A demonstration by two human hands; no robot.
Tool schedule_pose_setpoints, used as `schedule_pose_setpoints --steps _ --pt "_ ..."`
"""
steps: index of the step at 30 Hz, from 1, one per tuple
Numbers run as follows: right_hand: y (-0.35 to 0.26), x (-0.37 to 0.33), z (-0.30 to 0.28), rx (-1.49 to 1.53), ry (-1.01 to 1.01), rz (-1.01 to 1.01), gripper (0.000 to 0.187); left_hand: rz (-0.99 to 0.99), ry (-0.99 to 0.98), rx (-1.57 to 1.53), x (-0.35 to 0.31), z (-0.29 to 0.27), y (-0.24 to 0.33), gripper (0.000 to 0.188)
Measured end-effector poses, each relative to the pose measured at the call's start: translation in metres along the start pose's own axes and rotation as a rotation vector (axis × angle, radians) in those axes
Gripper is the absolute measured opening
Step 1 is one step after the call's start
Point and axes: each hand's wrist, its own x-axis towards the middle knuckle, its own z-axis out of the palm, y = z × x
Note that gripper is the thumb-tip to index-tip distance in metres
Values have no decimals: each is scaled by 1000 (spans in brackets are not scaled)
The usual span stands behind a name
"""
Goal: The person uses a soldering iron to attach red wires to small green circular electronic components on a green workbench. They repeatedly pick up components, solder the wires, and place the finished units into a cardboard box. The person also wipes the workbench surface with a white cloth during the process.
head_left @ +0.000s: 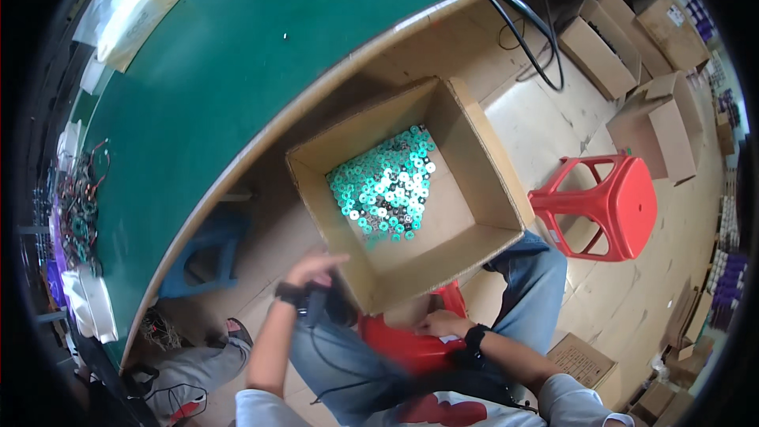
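A deep cardboard box (492, 150) stands tilted in front of my knees, by the table's edge. Many small green, white and dark ring-shaped pieces (387, 182) lie heaped inside, toward its far left corner. My left hand (318, 267), smeared by motion, is at the box's left wall with a finger stretched out toward it; no held thing shows. My right hand (444, 324) is below the near wall, over a red stool (407, 348) between my legs. Its fingers are bent together beside a brownish surface; what they grip, if anything, is hidden.
A green-topped table (213, 95) curves along the left and far side. To the right stands a red plastic stool (624, 205), with open cartons (601, 51) beyond. A blue stool (202, 265) is under the table. Another person's leg (186, 375) shows at lower left.
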Motion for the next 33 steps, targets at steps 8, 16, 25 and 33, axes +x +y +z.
schedule_pose_setpoints --steps 8,16,25,33 --pt "17 -14 -60 19 -153 -36 38 109 424 140 72 24 -62 34" --pt "15 -41 -123 69 -235 -165 35 -65 402 57 59 56 -73 42" --pt "61 -67 -261 -128 969 108 36 -33 515 60 47 80 -75 40" --pt "88 -22 -308 -463 805 574 23 -33 508 -158 40 81 -87 37"
